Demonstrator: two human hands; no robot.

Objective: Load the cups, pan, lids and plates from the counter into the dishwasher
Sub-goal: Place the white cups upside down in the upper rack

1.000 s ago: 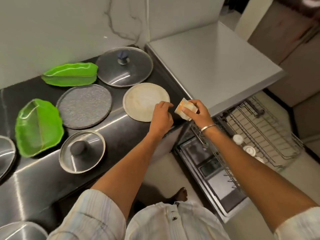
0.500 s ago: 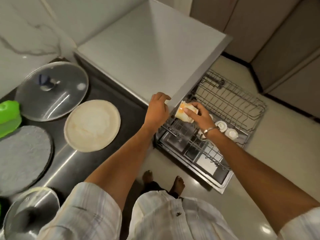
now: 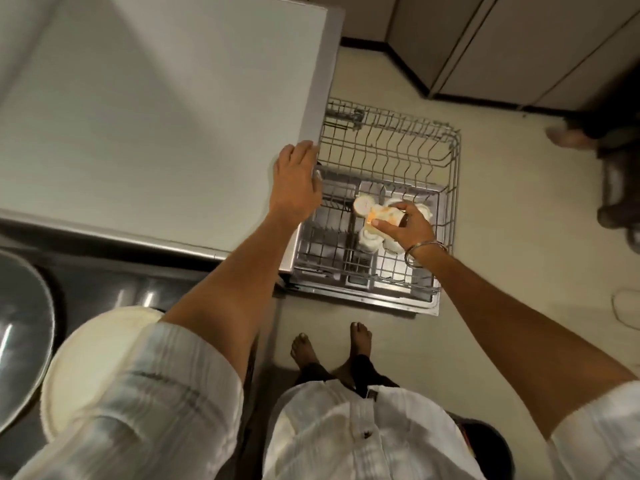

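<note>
The orange-and-white cup (image 3: 381,216) is in your right hand (image 3: 407,225), turned on its side with the base pointing left, held over the middle of the pulled-out dishwasher rack (image 3: 446,161). Your fingers (image 3: 379,223) and thumb are curled round the cup's body, so the hand is gripping it; a metal bangle (image 3: 424,247) sits on that wrist. Just under the cup, several white cups (image 3: 370,239) already stand in the rack, close together; how many there are I cannot tell, since your hand covers part of them.

Your left hand (image 3: 296,183) lies flat with its fingers straight and relaxed on the right edge of the grey dishwasher top (image 3: 156,116), just beside the rack and holding nothing.

On the dark bench (image 3: 114,285) at lower left, a cream round plate (image 3: 90,358) lies partly hidden by your left sleeve (image 3: 149,403). Touching the frame's left edge is the curve of a shiny lid (image 3: 20,341), near the plate.

Your bare feet (image 3: 329,348) stand on the pale floor (image 3: 502,237) in front of the open dishwasher door (image 3: 363,299).
</note>
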